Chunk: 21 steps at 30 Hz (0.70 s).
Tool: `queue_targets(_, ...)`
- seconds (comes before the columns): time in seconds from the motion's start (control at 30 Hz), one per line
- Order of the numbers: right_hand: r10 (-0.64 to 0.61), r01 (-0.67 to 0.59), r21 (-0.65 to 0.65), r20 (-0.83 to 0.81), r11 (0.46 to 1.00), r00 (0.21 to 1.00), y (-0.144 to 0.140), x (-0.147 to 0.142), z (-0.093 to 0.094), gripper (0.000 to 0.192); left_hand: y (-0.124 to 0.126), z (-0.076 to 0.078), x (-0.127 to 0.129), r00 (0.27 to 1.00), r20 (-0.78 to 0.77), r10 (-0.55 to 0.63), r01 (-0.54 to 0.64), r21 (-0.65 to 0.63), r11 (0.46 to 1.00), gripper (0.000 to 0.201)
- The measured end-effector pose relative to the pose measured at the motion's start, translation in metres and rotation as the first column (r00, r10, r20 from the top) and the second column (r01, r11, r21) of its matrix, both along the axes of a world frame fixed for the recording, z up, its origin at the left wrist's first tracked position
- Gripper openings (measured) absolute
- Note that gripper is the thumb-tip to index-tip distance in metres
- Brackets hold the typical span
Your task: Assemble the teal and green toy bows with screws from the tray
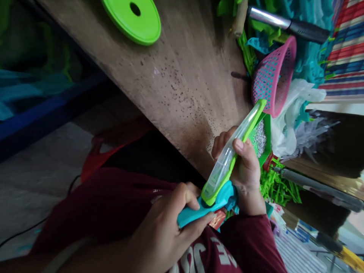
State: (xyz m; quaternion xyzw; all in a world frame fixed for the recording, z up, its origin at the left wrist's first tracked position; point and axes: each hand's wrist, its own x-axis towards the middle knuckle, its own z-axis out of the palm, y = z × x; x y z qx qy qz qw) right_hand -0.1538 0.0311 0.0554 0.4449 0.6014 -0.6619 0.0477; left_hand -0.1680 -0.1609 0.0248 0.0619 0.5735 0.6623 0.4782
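Lime-green and clear case [227,155], teal handle [196,216], pink mesh basket [273,79], lime disc [132,19], speckled brown table [176,76], maroon sleeve [250,242].

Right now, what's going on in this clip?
A person in a maroon shirt holds a green and clear plastic tool in the right hand at the edge of a wooden table. The left hand grips a turquoise piece at the tool's lower end. A pink mesh basket and a green lid sit on the table.

Speckled wooden table [182,76], grey floor [42,170]
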Motion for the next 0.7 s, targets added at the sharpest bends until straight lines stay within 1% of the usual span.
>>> queue_targets(0.17,0.047,-0.050,0.060,0.046,0.997,0.998,-0.001,-0.001,-0.003,0.045,0.003,0.000,-0.003,1.000,-0.021,0.017,-0.017,0.017,1.000,0.026)
queue_targets(0.27,0.039,-0.041,0.077,0.035,0.996,0.999,-0.002,-0.001,-0.004,0.045,0.005,0.000,-0.006,0.999,-0.029,0.033,-0.032,0.015,0.999,0.028)
queue_targets(0.33,0.044,-0.043,0.104,-0.003,0.994,0.999,-0.002,-0.004,-0.001,0.043,0.005,-0.001,-0.006,0.999,-0.024,0.035,-0.035,0.014,0.999,0.028)
queue_targets(0.37,0.097,-0.094,0.103,-0.023,0.990,0.995,-0.002,-0.006,0.001,0.042,0.005,-0.001,-0.005,0.999,-0.023,0.025,-0.025,0.013,1.000,0.028)
queue_targets(0.4,0.190,-0.187,0.085,-0.035,0.979,0.981,-0.002,-0.010,0.003,0.040,0.005,-0.002,-0.004,1.000,-0.028,0.010,-0.010,0.008,1.000,0.028)
queue_targets(0.43,0.306,-0.304,0.047,-0.043,0.952,0.951,-0.002,-0.014,0.006,0.038,0.005,-0.002,-0.003,0.999,-0.040,-0.005,0.005,0.000,1.000,0.029)
queue_targets(0.5,0.521,-0.522,-0.028,-0.053,0.852,0.852,-0.002,-0.020,0.009,0.034,0.005,-0.003,-0.001,0.998,-0.063,-0.026,0.025,-0.021,0.999,0.030)
queue_targets(0.53,0.590,-0.591,-0.037,-0.046,0.806,0.806,-0.002,-0.022,0.010,0.032,0.005,-0.004,0.000,0.997,-0.065,-0.028,0.025,-0.034,0.999,0.030)
queue_targets(0.57,0.626,-0.626,-0.014,-0.030,0.779,0.779,-0.002,-0.021,0.011,0.031,0.006,-0.005,0.001,0.998,-0.055,-0.027,0.024,-0.046,0.999,0.031)
queue_targets(0.6,0.640,-0.639,0.045,-0.004,0.768,0.768,-0.002,-0.019,0.013,0.030,0.007,-0.007,0.001,0.999,-0.031,-0.027,0.025,-0.056,0.998,0.029)
queue_targets(0.63,0.642,-0.640,0.140,0.033,0.756,0.766,-0.003,-0.015,0.016,0.029,0.009,-0.008,0.000,1.000,-0.001,-0.027,0.027,-0.066,0.997,0.027)
queue_targets(0.67,0.635,-0.631,0.263,0.083,0.730,0.768,-0.003,-0.008,0.022,0.027,0.010,-0.010,-0.002,0.999,0.024,-0.031,0.033,-0.071,0.997,0.026)
queue_targets(0.7,0.616,-0.612,0.389,0.130,0.689,0.777,-0.002,0.000,0.029,0.026,0.012,-0.012,-0.004,0.999,0.036,-0.042,0.044,-0.068,0.997,0.026)
